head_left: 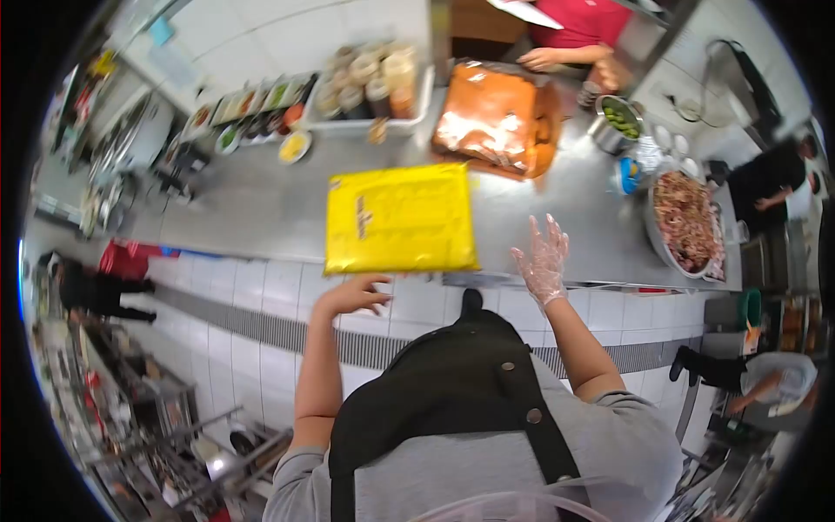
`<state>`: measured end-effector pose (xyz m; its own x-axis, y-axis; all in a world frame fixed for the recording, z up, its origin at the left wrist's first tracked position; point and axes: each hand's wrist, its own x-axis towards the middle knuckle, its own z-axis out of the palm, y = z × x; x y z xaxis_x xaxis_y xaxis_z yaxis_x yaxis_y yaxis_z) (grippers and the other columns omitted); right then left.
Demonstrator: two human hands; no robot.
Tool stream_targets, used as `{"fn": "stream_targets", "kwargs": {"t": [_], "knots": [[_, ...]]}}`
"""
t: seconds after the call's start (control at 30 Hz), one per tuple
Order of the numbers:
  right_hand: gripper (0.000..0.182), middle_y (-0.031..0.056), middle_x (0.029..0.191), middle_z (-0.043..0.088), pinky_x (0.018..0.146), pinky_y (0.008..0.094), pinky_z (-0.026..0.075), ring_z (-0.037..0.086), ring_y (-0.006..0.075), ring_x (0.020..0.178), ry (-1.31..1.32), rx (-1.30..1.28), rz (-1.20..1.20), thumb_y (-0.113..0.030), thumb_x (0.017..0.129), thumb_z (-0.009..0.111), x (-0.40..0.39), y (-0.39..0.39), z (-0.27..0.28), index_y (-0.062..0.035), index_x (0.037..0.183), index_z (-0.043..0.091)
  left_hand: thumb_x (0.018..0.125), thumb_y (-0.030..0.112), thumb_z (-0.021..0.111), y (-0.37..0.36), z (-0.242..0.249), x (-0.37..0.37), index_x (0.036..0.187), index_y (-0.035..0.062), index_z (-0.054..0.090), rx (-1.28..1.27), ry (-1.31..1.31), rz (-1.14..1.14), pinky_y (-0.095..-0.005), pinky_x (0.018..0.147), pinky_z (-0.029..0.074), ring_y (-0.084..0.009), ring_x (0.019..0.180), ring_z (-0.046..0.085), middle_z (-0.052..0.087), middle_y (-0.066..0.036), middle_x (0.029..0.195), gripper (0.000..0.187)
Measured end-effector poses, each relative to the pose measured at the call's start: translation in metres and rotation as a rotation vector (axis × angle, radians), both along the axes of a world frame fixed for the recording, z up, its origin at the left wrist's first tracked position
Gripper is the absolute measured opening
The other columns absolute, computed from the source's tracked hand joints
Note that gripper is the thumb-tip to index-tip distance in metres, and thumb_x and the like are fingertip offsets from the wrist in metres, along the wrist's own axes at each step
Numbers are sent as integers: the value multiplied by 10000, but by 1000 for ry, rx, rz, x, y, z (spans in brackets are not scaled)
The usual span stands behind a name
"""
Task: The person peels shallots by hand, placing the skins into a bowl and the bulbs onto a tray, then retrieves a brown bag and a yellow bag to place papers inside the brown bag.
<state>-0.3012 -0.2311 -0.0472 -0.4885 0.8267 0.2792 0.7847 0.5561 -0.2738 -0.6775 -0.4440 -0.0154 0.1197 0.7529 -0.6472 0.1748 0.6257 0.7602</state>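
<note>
A large, flat yellow plastic package [409, 222] with small dark print lies at the front edge of the steel counter. Just below its front left corner is my left hand [352, 297], bare, its fingers loosely apart and holding nothing. My right hand [544, 259] wears a clear plastic glove. It is raised over the counter's front edge, to the right of the package and apart from it, with fingers spread and nothing in them. Behind the package rests a shiny orange-brown wrapped pack [489, 117] on a same-coloured sheet.
A big bowl of chopped meat [683, 217] and a steel pot of green pieces [617, 122] stand at right. Sauce bottles fill a white tray [417, 109] at back. A small yellow-filled bowl [295, 147] sits left. A person in red [583, 39] is across the counter.
</note>
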Motion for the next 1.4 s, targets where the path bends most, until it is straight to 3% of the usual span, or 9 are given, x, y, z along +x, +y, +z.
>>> {"fn": "stream_targets", "kwargs": {"t": [0.17, 0.3, 0.5, 0.67, 0.83, 0.9, 1.13, 1.2, 1.4], "knots": [[735, 196, 1566, 299, 1169, 549, 250, 321, 401, 1409, -32, 60, -283, -363, 881, 716, 63, 67, 3, -120, 1509, 422, 968, 219, 669, 169, 37, 134, 1234, 25, 591, 282, 168, -277, -313, 684, 542, -184, 702, 716, 668, -97, 876, 338], [657, 188, 1535, 356, 1165, 488, 297, 346, 392, 1397, 94, -31, -124, -301, 884, 715, 93, 102, -40, -91, 1463, 484, 967, 196, 666, 223, 15, 147, 1204, 36, 602, 355, -4, -263, -309, 691, 541, -184, 704, 713, 646, -76, 832, 294], [608, 154, 1515, 398, 1157, 442, 328, 368, 359, 1392, 171, -198, 48, -226, 882, 712, 59, 137, -36, -71, 1434, 511, 971, 122, 642, 222, -41, 113, 1142, 34, 609, 565, 43, 658, -278, 587, 588, -179, 698, 696, 610, -71, 890, 195], [949, 186, 1535, 384, 1170, 433, 322, 345, 401, 1419, 363, -120, -232, -323, 848, 775, 6, 207, -37, -29, 1570, 232, 972, 88, 628, 215, -45, 104, 1088, 2, 620, 610, 154, 989, -251, 486, 531, -138, 603, 638, 579, -57, 830, 145], [1075, 273, 1534, 352, 1178, 446, 304, 348, 422, 1418, 724, -476, -316, -393, 807, 808, -34, 275, -46, 31, 1563, 172, 943, 84, 665, 212, -78, 110, 1028, 14, 642, 698, 430, 878, -254, 479, 458, -103, 554, 573, 552, -36, 743, 112], [1058, 301, 1514, 369, 1177, 445, 302, 364, 422, 1409, 776, -529, -313, -394, 801, 810, -44, 279, -41, 50, 1549, 207, 916, 78, 688, 211, -72, 115, 1016, 30, 654, 881, 890, 598, -280, 516, 462, -127, 564, 569, 585, -58, 772, 116], [746, 306, 1418, 476, 1137, 471, 343, 440, 455, 1321, 276, -360, -248, -379, 892, 685, -41, 277, -66, 99, 1401, 423, 922, 82, 679, 221, -59, 122, 1032, 34, 659, 669, 790, 666, -277, 545, 466, -134, 608, 556, 601, -67, 790, 122], [752, 309, 1432, 464, 1147, 468, 336, 436, 447, 1332, 309, -293, -219, -390, 899, 667, -37, 275, -71, 115, 1403, 426, 932, 81, 668, 235, -53, 121, 1055, 25, 659, 669, 337, 944, -274, 552, 469, -126, 618, 551, 600, -68, 789, 136], [731, 312, 1435, 468, 1167, 469, 311, 428, 434, 1350, 113, -191, -210, -423, 932, 598, -23, 276, -102, 135, 1385, 465, 939, 83, 653, 291, -36, 108, 1050, 47, 667, 921, 604, 755, -279, 604, 496, -159, 686, 598, 608, -66, 821, 117]]}}
